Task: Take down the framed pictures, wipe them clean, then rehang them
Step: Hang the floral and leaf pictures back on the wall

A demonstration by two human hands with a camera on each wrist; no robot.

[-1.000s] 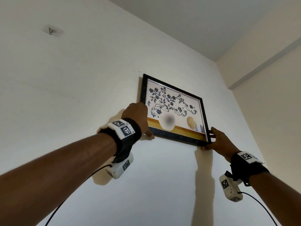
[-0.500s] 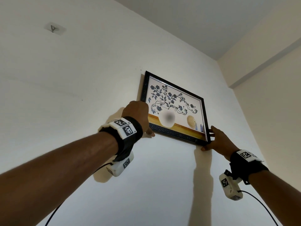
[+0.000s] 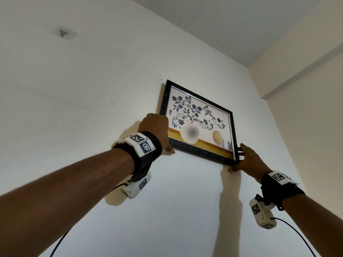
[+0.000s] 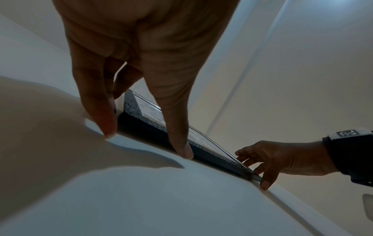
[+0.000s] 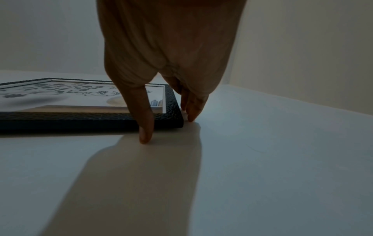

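A black-framed picture [image 3: 198, 117] of blue flowers and a white vase lies flat against the white wall, high up. My left hand [image 3: 156, 130] holds its lower left corner, thumb under the bottom edge and fingers up the left side. My right hand [image 3: 245, 160] holds the lower right corner the same way, thumb below and fingers on the right edge. In the left wrist view the left hand [image 4: 146, 143] straddles the frame [image 4: 149, 115], with the right hand [image 4: 262, 161] at the far corner. In the right wrist view the right hand [image 5: 168, 127] brackets the frame's corner [image 5: 173, 103].
A bare hook on a small plate [image 3: 62, 32] sits on the wall up and to the left of the picture. The side wall [image 3: 306, 108] meets this wall just right of the frame. The ceiling [image 3: 222, 25] is close above.
The picture has edged slightly up the wall with both hands still at its lower corners. The view has shifted a little.
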